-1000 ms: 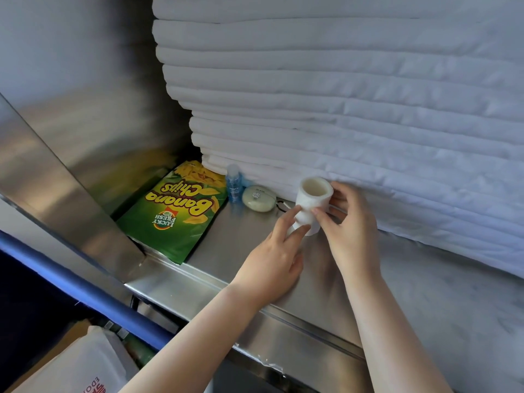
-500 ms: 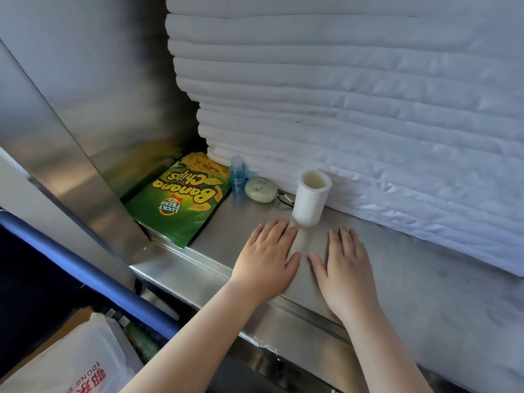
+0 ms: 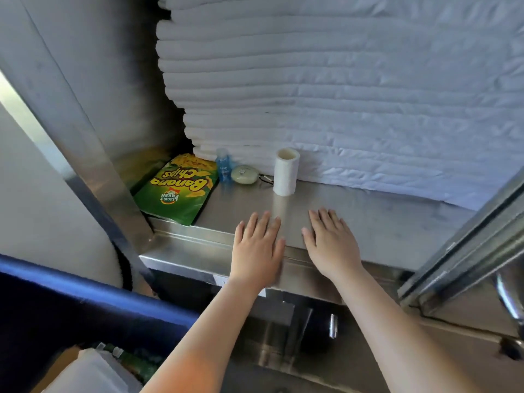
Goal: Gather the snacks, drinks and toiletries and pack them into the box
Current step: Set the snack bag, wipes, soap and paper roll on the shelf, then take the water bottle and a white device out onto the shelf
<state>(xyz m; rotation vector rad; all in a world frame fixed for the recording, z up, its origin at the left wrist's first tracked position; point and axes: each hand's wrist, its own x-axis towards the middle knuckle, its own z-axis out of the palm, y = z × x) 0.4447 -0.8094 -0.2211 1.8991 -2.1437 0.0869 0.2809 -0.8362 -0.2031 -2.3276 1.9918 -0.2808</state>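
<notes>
Steel surrounds the whole workspace: a brushed stainless-steel table (image 3: 368, 217) with a raised front lip, closed on the left by metal panels and backed by a tall stack of folded white quilted linens (image 3: 340, 95).

The items I am after sit in a row along the foot of that stack, well back from the lip, which I judge keeps them from sliding off. A flat green foil bag of banana chips (image 3: 175, 191) lies in the left back corner, its near end reaching the lip. Just beside it stands a small clear blue plastic bottle (image 3: 224, 167), and next to that lies a pale green oval case (image 3: 244, 175). Further right, a white cylindrical paper roll (image 3: 286, 172) stands on end, so I judge it cannot roll away.

My left hand (image 3: 256, 245) and right hand (image 3: 330, 242) lie palm down on the table's front edge, side by side and apart, with fingers straight and slightly spread. Both are released and grasp nothing. The roll is the nearest thing, directly beyond the gap between them.

I cannot make out the box. Below a dark blue padded rail (image 3: 85, 290), only a white plastic bag (image 3: 85, 373) shows clearly.
</notes>
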